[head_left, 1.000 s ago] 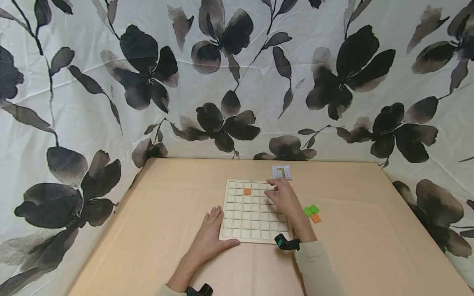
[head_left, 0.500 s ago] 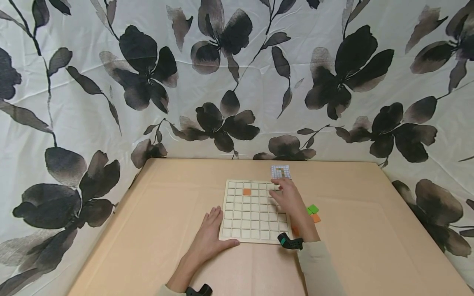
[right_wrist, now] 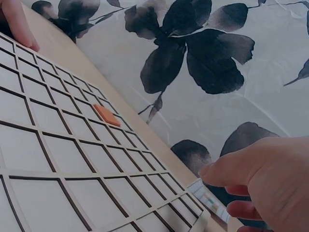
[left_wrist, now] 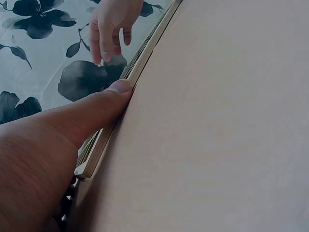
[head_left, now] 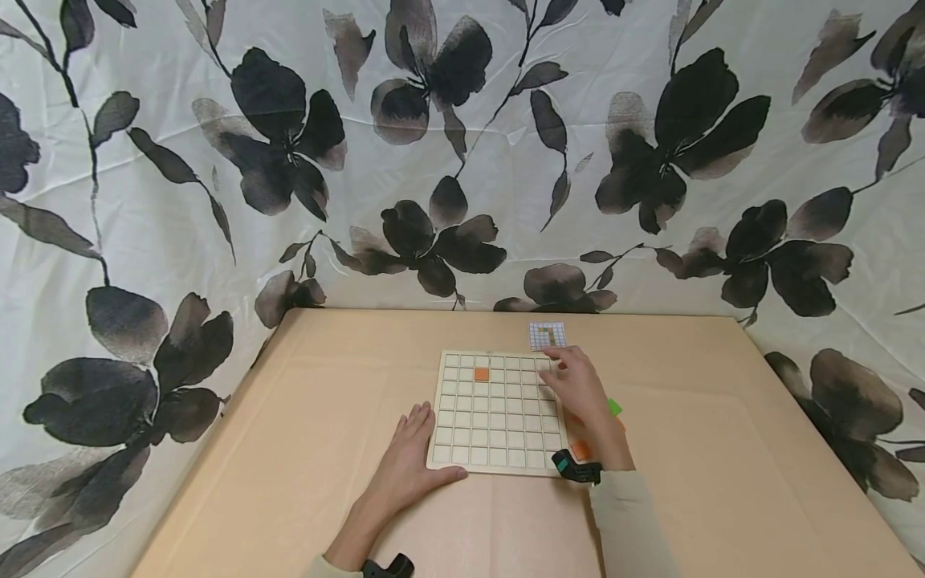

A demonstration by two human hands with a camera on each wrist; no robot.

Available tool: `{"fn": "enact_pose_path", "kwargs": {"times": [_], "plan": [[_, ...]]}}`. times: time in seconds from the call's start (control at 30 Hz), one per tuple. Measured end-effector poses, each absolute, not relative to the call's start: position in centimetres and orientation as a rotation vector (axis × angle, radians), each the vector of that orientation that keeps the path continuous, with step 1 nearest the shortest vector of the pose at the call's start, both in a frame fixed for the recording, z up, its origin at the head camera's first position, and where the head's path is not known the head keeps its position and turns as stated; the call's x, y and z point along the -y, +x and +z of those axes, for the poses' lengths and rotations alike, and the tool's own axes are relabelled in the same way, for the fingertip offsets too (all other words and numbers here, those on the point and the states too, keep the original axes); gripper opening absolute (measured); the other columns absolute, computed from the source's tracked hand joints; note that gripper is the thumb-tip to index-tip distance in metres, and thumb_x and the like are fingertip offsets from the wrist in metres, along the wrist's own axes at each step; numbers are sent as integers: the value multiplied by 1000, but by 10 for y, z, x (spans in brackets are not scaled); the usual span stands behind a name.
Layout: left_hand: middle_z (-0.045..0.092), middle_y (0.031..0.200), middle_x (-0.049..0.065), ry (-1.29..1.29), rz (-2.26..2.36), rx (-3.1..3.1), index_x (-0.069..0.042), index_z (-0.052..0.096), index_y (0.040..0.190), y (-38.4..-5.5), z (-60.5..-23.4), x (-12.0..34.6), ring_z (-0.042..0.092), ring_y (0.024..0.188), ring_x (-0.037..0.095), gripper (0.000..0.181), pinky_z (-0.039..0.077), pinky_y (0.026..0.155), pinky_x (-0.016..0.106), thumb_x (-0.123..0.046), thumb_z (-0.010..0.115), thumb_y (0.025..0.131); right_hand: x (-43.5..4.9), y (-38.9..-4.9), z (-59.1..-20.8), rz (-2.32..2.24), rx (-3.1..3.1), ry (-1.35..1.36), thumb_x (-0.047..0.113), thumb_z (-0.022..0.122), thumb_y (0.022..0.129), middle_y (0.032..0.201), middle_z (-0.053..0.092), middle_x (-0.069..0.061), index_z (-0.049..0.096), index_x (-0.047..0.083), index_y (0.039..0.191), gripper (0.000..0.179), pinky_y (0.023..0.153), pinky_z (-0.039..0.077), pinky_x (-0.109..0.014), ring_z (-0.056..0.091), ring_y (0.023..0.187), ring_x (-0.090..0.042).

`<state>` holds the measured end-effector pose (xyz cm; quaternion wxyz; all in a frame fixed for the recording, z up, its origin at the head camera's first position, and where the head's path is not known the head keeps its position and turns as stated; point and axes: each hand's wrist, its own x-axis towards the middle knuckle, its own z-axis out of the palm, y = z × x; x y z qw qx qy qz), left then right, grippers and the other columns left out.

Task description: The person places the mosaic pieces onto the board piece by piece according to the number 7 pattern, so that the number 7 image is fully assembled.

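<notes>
A white grid board [head_left: 480, 425] lies on the table with one orange square tile [head_left: 482, 374] in a cell of its far part, left of centre. My left hand [head_left: 408, 457] rests against the board's left side, fingers extended. In the left wrist view its thumb [left_wrist: 104, 106] presses on the board's near edge. Over the far right corner of the board hovers my right hand [head_left: 578, 389], its fingers loosely bent and nothing visible between them. The right wrist view shows this right hand [right_wrist: 270, 181] apart from the grid.
A small printed grid card [head_left: 547, 334] lies just beyond the board's far right corner. Right of the board, a green tile [head_left: 614, 407] and an orange tile [head_left: 580, 450] are partly hidden by the right arm. A floral curtain [head_left: 433, 160] hangs behind the table [head_left: 325, 385].
My right hand has drifted right across the board's far right part, uncovering more cells and an orange tile near the wrist while covering other loose tiles. The left hand stays put.
</notes>
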<state>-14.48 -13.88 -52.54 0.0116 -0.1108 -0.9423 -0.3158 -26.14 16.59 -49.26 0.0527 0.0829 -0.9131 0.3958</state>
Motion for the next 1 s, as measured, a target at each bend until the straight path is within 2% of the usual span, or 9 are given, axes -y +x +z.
{"fn": "enact_pose_path", "kwargs": {"times": [0.17, 0.67, 0.87, 1.0], "plan": [[26, 165, 18, -328, -1009, 2953, 2, 33, 155, -145, -524, 138, 19, 156, 31, 117, 13, 131, 46, -64, 80, 71, -174, -263, -495, 1209, 2790, 217, 17, 68, 94, 127, 58, -17, 60, 6, 137, 45, 93, 57, -49, 58, 112, -34], [28, 164, 20, -326, -986, 2957, 2, 34, 154, -146, -524, 138, 20, 156, 34, 117, 15, 131, 48, -64, 81, 70, -192, -262, -495, 1226, 2844, 159, 17, 67, 95, 127, 58, -19, 59, 3, 136, 44, 98, 56, -51, 57, 114, -35], [29, 163, 21, -333, -997, 2943, 3, 35, 153, -145, -524, 137, 21, 155, 35, 117, 15, 130, 49, -64, 82, 70, -200, -261, -497, 1208, 2925, 112, 20, 66, 95, 127, 58, -16, 57, 5, 137, 45, 93, 59, -44, 56, 110, -31], [28, 164, 19, -317, -1006, 2958, 1, 34, 154, -144, -524, 137, 19, 156, 32, 116, 13, 131, 46, -64, 82, 70, -203, -261, -497, 1214, 2972, 84, 20, 68, 94, 125, 58, -15, 57, 6, 137, 47, 90, 57, -39, 55, 108, -29]]}}
